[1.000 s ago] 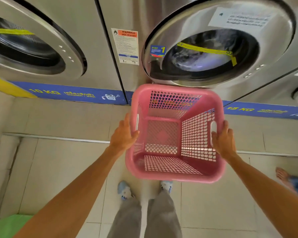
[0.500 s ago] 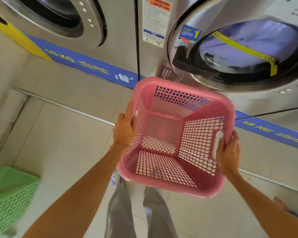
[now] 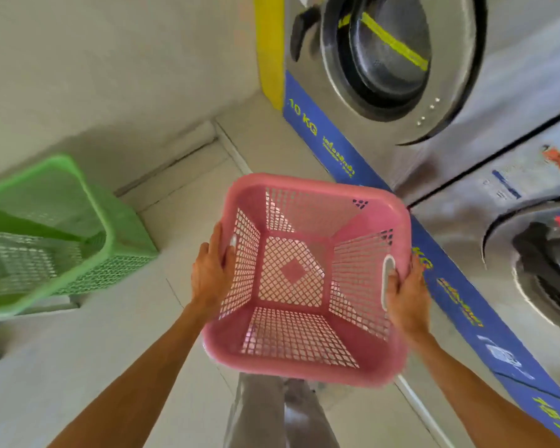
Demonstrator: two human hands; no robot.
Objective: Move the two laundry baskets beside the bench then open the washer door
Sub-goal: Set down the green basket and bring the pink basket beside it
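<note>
I hold an empty pink laundry basket [image 3: 304, 286] in the air in front of me. My left hand [image 3: 212, 273] grips its left rim and my right hand [image 3: 404, 295] grips its right handle slot. A green laundry basket [image 3: 78, 234] stands at the left near the wall, on or beside a grey surface whose edge [image 3: 29, 315] shows under it. Two steel washers line the right side: the 10 kg washer door [image 3: 395, 56] at the top and the second washer door [image 3: 547, 270] at the right edge. Both doors look closed.
A cream wall [image 3: 110, 76] fills the upper left and meets the washers at a yellow strip [image 3: 269, 50]. A blue band [image 3: 459, 305] runs along the base of the washers. Tiled floor [image 3: 191, 195] lies between the green basket and the machines. My grey trouser legs [image 3: 272, 415] show below the basket.
My view has swung to the left with the pink basket still in both hands. The washers slid to the right side and the green basket came into full view at the left.
</note>
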